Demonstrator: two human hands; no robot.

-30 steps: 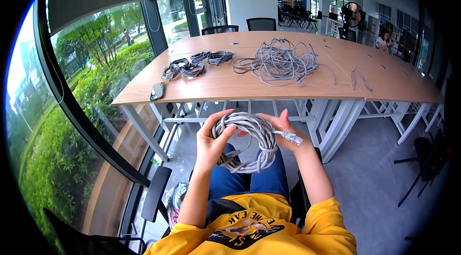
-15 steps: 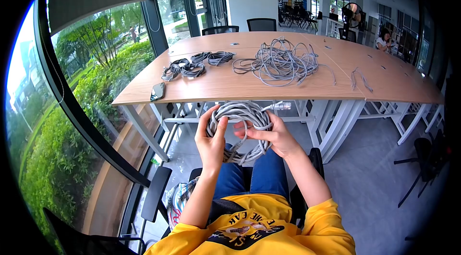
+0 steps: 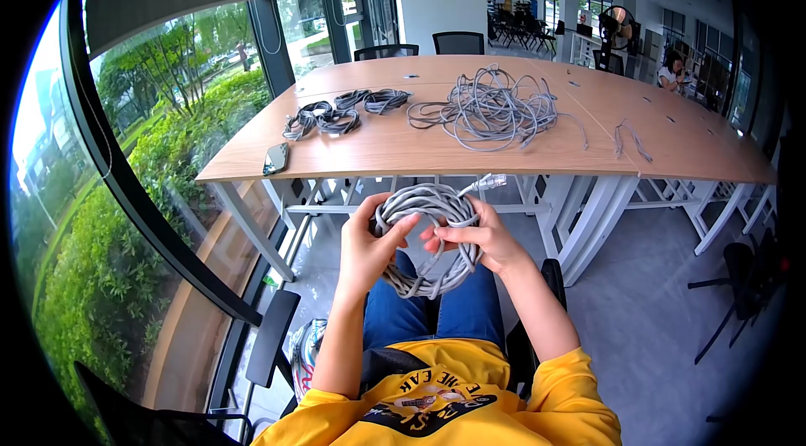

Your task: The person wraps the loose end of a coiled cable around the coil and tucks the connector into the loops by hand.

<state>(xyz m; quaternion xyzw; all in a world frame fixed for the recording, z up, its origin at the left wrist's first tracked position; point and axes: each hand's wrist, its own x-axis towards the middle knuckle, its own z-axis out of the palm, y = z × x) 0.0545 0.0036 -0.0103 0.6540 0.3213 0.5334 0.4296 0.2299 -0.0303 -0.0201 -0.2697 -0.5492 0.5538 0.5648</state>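
A coiled grey network cable is held up between my two hands, above my lap and just short of the table's front edge. My left hand grips the coil's left side, with the thumb lying over the strands. On the right side, my right hand is closed round the coil, its thumb and fingers reaching into the ring. One clear plug sticks out past the upper right of the coil. A short piece of cable crosses the inside of the ring near my fingers.
On the wooden table lie a loose tangle of grey cables, several bundled dark cables, a phone and a short cable piece. Chair armrests flank me. A person sits far right.
The coil has dropped slightly and turned to show its ring more fully. My left thumb has shifted inward across the strands, and the plug now tilts upward a little.
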